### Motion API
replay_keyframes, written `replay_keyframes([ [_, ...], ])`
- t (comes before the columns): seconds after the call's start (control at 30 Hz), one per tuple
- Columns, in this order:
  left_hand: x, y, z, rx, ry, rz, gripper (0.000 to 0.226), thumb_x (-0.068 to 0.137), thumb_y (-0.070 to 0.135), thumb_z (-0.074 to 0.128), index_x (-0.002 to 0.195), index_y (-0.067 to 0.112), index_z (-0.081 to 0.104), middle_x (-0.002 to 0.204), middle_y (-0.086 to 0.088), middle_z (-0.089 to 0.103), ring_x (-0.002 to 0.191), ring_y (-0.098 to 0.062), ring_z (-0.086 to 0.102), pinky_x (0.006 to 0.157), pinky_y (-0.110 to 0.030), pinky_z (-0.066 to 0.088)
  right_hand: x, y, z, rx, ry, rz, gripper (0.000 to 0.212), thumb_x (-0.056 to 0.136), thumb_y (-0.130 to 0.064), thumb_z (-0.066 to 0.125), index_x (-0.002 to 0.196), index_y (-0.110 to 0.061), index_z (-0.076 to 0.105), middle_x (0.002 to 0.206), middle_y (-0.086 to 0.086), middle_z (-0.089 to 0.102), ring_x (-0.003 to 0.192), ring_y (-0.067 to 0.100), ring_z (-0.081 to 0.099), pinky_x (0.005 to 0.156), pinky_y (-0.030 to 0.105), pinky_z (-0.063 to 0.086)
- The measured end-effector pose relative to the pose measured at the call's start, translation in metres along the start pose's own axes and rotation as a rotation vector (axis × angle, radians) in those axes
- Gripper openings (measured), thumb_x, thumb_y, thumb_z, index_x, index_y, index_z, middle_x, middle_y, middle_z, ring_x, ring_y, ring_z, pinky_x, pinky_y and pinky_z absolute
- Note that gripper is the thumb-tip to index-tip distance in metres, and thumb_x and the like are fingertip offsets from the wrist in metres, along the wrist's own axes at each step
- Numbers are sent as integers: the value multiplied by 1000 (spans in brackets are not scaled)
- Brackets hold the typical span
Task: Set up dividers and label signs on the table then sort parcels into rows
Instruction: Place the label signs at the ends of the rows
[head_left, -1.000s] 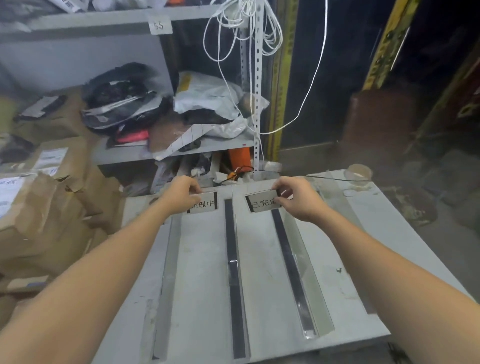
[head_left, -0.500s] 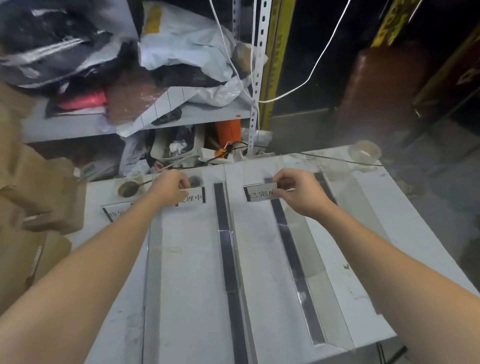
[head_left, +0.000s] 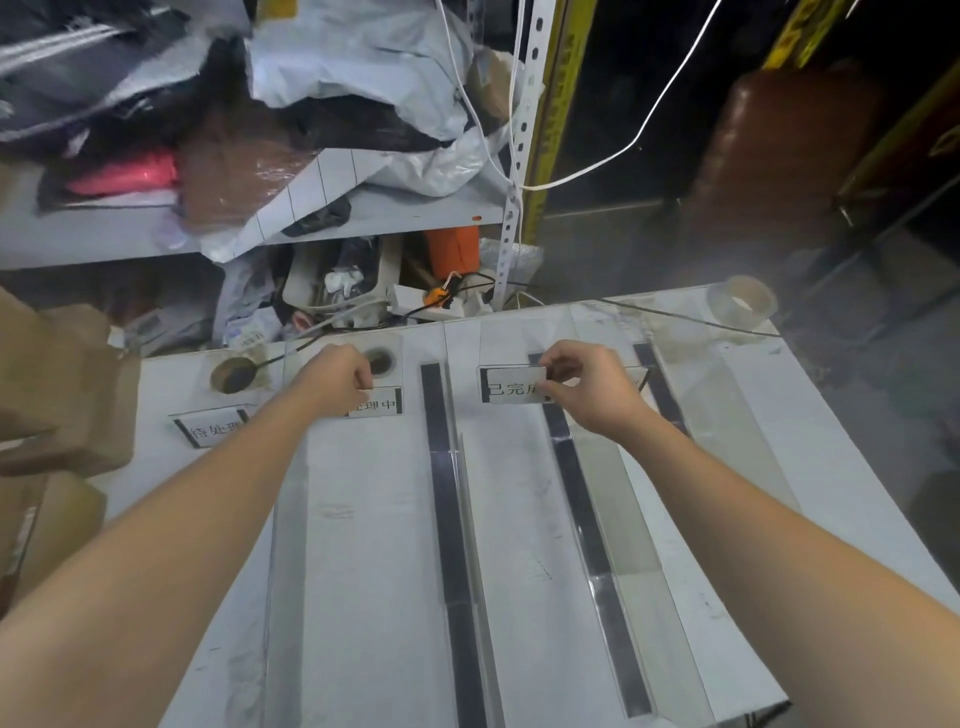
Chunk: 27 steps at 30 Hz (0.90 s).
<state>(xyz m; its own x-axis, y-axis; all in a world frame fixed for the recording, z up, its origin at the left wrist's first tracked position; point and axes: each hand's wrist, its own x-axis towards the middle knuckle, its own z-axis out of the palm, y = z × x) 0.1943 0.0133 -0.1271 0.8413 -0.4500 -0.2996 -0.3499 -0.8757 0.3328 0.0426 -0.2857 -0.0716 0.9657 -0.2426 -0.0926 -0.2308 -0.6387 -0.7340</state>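
On the white table (head_left: 374, 597) clear dividers with dark base strips run front to back: a middle divider (head_left: 447, 509), a right divider (head_left: 582, 514), a faint left one (head_left: 285, 545). My left hand (head_left: 337, 384) pinches the top edge of the middle label sign (head_left: 379, 405) at the far end of the table. My right hand (head_left: 587, 389) grips the right label sign (head_left: 511, 384), covering its right part. A third label sign (head_left: 210, 428) lies flat at the far left, partly behind my left forearm.
A roll of clear tape (head_left: 743, 301) sits at the table's far right corner. Two round cable holes (head_left: 234, 374) pierce the far edge. Cardboard boxes (head_left: 57, 395) stand to the left. A shelf (head_left: 130, 234) piled with parcels and bags rises behind, with hanging white cords (head_left: 649, 124).
My head has tilted down and closer, bringing the left sign into view. Both hands stay on their signs at the table's far end, with only slight shifts.
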Motion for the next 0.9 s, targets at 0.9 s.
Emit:
replay_keyframes([
  [0.9,9,-10,9,-33,91,17,42,82,31,73,122,21,66,119,2,68,111,-20,62,91,-41,53,65,42,79,-152,-59,203,13,88,-2,65,86,-15,64,80,2,62,74,19,55,54,15,36],
])
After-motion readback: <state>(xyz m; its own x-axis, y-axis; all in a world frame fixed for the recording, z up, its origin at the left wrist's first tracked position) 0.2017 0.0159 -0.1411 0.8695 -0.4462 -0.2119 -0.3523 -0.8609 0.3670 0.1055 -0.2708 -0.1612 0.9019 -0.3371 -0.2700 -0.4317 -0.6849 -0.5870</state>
